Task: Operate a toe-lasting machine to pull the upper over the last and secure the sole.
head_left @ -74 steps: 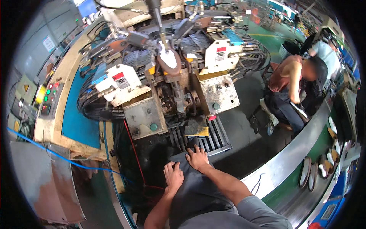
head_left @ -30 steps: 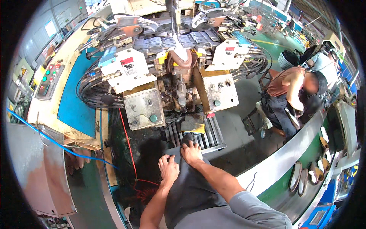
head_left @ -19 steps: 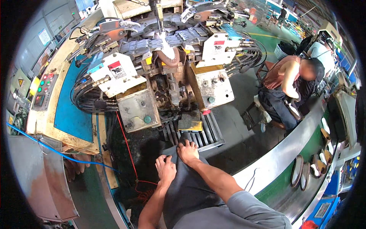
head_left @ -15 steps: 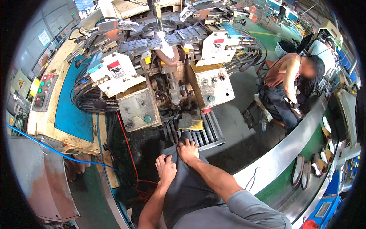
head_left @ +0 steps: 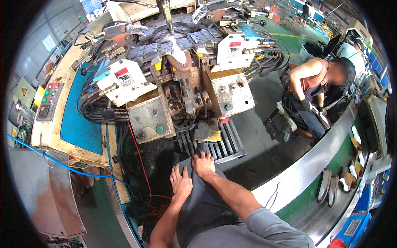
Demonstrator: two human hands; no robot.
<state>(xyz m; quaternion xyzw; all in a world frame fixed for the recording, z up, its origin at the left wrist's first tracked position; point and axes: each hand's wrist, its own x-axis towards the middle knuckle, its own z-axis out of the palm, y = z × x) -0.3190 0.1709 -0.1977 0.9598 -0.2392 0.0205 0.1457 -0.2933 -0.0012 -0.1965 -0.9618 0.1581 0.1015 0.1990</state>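
Note:
My left hand (head_left: 181,182) rests on the dark grey cloth (head_left: 202,206) over my lap, its fingers extended and lying flat. Just to its right, my right hand (head_left: 204,166) lies on the knee, fingers spread and bent over its front; neither holds anything. Ahead of the knees stands a large machine, with a brown shoe upper (head_left: 186,64) clamped toe-first at its centre. White strands or lining (head_left: 179,53) show inside the upper, beneath a vertical rod (head_left: 168,18). A pedal with a yellow edge (head_left: 209,134) sits low in front of my knee.
White-plated machine arms (head_left: 235,49) with hoses flank the centre. A button panel (head_left: 49,99) is at left, near a blue air hose (head_left: 62,163). At right, a conveyor (head_left: 304,198) carries several shoes (head_left: 324,186); beyond it a seated co-worker (head_left: 310,91) handles a shoe.
My left hand's fingers have uncurled and now lie straighter on the cloth. My right hand has stayed in place. The co-worker's arms have shifted, with the shoe at a different angle.

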